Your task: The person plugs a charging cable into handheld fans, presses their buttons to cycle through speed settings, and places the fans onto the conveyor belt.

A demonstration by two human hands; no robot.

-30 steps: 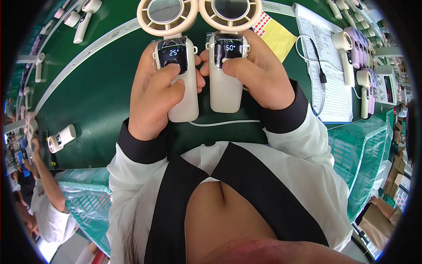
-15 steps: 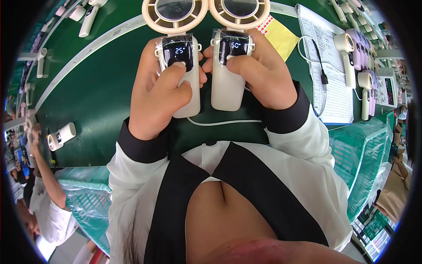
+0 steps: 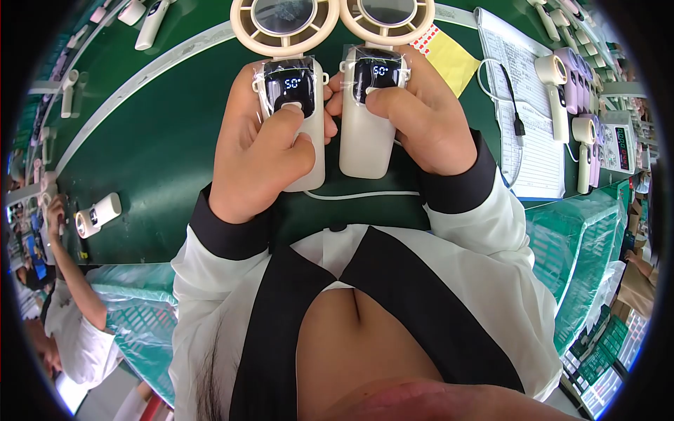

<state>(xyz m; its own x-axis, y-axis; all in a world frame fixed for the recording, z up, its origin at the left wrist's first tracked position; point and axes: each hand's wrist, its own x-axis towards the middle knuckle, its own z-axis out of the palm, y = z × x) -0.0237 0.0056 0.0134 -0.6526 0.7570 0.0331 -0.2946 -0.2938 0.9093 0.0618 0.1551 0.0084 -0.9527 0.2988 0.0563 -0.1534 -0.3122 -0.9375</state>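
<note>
My left hand [image 3: 261, 154] is closed round a cream handheld fan [image 3: 309, 151], its thumb on the button below a dark display that reads 50. In my right hand [image 3: 428, 116] is a second cream handheld fan [image 3: 365, 147], also showing 50, with the thumb on its button. Both fans stand side by side, round heads away from me, and clear film covers their displays. Fingertips of both hands show in the gap between the handles. A white cable [image 3: 365, 195] lies on the green table beneath them.
Written sheets [image 3: 526, 133] lie at right under a black-tipped cable [image 3: 518, 123], beside a yellow card [image 3: 449, 63]. Cream and purple fans and a digital meter [image 3: 619, 144] stand further right. Another fan [image 3: 98, 214] lies at left, near a co-worker's arm [image 3: 74, 274]. Green baskets [image 3: 572, 245] flank me.
The left fan's display has gone from 25 to 50; the right one still reads 50. Both fans have shifted very slightly right. The co-worker's arm at left has moved a little.
</note>
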